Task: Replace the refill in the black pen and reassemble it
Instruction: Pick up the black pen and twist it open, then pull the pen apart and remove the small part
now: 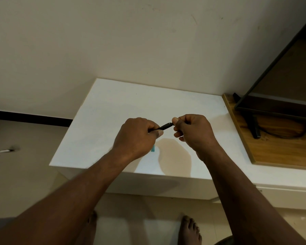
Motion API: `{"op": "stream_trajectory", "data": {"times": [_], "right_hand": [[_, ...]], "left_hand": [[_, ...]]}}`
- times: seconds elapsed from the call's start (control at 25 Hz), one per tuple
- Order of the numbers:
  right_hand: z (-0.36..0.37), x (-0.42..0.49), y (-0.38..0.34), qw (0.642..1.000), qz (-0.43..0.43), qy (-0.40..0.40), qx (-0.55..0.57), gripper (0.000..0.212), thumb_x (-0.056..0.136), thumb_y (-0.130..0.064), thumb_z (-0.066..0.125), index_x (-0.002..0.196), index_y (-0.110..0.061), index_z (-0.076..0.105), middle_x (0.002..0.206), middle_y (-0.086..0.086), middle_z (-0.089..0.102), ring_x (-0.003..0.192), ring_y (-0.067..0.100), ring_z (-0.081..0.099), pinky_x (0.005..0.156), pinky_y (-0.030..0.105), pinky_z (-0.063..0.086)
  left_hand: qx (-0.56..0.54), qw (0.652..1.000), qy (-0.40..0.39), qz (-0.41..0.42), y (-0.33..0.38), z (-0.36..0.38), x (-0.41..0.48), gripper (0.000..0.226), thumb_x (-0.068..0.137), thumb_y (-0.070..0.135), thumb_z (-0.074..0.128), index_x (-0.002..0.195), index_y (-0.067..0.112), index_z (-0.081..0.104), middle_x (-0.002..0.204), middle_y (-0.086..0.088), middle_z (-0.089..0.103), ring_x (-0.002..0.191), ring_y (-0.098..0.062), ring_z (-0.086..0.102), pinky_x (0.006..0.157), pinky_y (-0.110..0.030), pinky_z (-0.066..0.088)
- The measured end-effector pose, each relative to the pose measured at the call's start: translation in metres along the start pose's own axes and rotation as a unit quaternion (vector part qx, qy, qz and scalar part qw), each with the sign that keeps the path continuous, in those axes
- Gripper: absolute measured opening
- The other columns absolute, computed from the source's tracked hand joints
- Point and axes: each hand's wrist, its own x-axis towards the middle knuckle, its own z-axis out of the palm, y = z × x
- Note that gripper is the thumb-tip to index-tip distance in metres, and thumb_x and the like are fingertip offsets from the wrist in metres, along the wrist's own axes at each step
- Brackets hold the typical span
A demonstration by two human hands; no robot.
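black pen (163, 126) held above the white table (113, 121), left hand (136, 137) curled round its barrel, right hand (193, 129) pinching its end, apparently mid-twist, refill swap seemingly unfinished, with a small teal piece (153, 148), perhaps a pen part, on the table beneath.

dim warm light, wide-angle edge warp
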Motion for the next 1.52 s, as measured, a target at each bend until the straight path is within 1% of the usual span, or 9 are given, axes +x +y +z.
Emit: {"op": "stream_trajectory", "data": {"times": [0.16,0.28,0.44,0.68,0.88,1.04,1.16,1.32,1.52], "right_hand": [[0.001,0.001,0.001,1.0,-0.003,-0.006,-0.001,0.023,0.103,-0.027,0.067,0.085,-0.016,0.073,0.076,-0.001,0.074,0.059,0.003,0.07,0.065,0.026,0.057],[0.001,0.002,0.003,1.0,-0.003,-0.006,-0.002,0.024,0.104,-0.027,0.067,0.083,-0.017,0.073,0.075,-0.002,0.073,0.055,-0.001,0.069,0.061,0.022,0.056],[-0.026,0.012,0.005,0.996,-0.001,0.073,0.055,0.027,0.104,-0.019,0.065,0.08,-0.016,0.076,0.074,-0.009,0.073,0.053,0.0,0.065,0.054,0.019,0.055],[-0.039,0.019,0.014,0.997,-0.021,0.074,0.029,0.024,0.1,-0.033,0.071,0.081,-0.019,0.077,0.074,-0.007,0.076,0.055,0.004,0.068,0.059,0.024,0.06],[-0.04,0.02,0.024,0.991,-0.042,0.046,-0.119,0.017,0.095,-0.015,0.073,0.08,-0.02,0.078,0.072,-0.018,0.077,0.064,0.001,0.073,0.053,0.013,0.052],[-0.036,0.021,0.033,0.966,-0.054,0.037,-0.252,0.018,0.094,-0.018,0.074,0.078,-0.025,0.076,0.076,-0.019,0.075,0.072,0.006,0.073,0.065,0.03,0.059],[-0.034,0.025,0.04,0.949,-0.053,0.038,-0.307,0.012,0.092,-0.022,0.078,0.081,-0.025,0.077,0.072,-0.019,0.069,0.072,0.01,0.069,0.061,0.027,0.052],[-0.029,0.028,0.049,0.938,-0.044,0.029,-0.342,0.007,0.092,-0.021,0.078,0.086,-0.024,0.079,0.083,-0.008,0.074,0.079,0.019,0.07,0.066,0.032,0.056],[-0.02,0.031,0.052,0.937,-0.045,0.062,-0.34,0.009,0.093,-0.02,0.073,0.089,-0.024,0.079,0.088,0.0,0.075,0.082,0.026,0.07,0.069,0.034,0.058]], "left_hand": [[0.0,1.0,-0.015,-0.001,0.001,-0.001,0.002,0.021,0.094,0.043,0.067,0.098,0.029,0.082,0.082,0.008,0.076,0.073,-0.011,0.066,0.071,-0.034,0.057],[0.003,0.999,-0.035,-0.013,0.0,-0.004,0.003,0.019,0.093,0.043,0.068,0.092,0.029,0.082,0.076,0.007,0.075,0.069,-0.013,0.066,0.064,-0.032,0.054],[-0.007,0.996,-0.062,-0.059,-0.01,-0.019,0.008,0.021,0.092,0.04,0.071,0.08,0.024,0.08,0.071,0.003,0.074,0.064,-0.016,0.065,0.057,-0.027,0.044],[-0.023,0.997,-0.06,-0.043,-0.006,-0.017,0.007,0.019,0.093,0.04,0.071,0.084,0.026,0.08,0.069,0.005,0.07,0.059,-0.01,0.057,0.056,-0.025,0.039],[-0.021,0.997,-0.061,-0.048,-0.008,-0.014,0.005,0.017,0.094,0.04,0.07,0.091,0.027,0.08,0.075,0.007,0.073,0.068,-0.011,0.064,0.058,-0.025,0.043],[-0.021,0.996,-0.064,-0.052,-0.008,-0.011,0.004,0.016,0.094,0.04,0.07,0.092,0.027,0.08,0.077,0.007,0.073,0.071,-0.012,0.065,0.06,-0.026,0.045],[-0.014,0.996,-0.067,-0.049,-0.007,-0.01,0.003,0.016,0.093,0.04,0.07,0.093,0.028,0.08,0.076,0.009,0.072,0.07,-0.011,0.064,0.059,-0.026,0.044],[-0.017,0.997,-0.061,-0.053,-0.007,-0.012,0.003,0.015,0.093,0.04,0.071,0.09,0.029,0.08,0.07,0.008,0.07,0.06,-0.01,0.06,0.057,-0.026,0.041],[-0.013,0.997,-0.064,-0.045,-0.006,-0.011,0.002,0.014,0.093,0.04,0.07,0.091,0.03,0.079,0.074,0.009,0.072,0.065,-0.011,0.063,0.058,-0.025,0.043]]}}
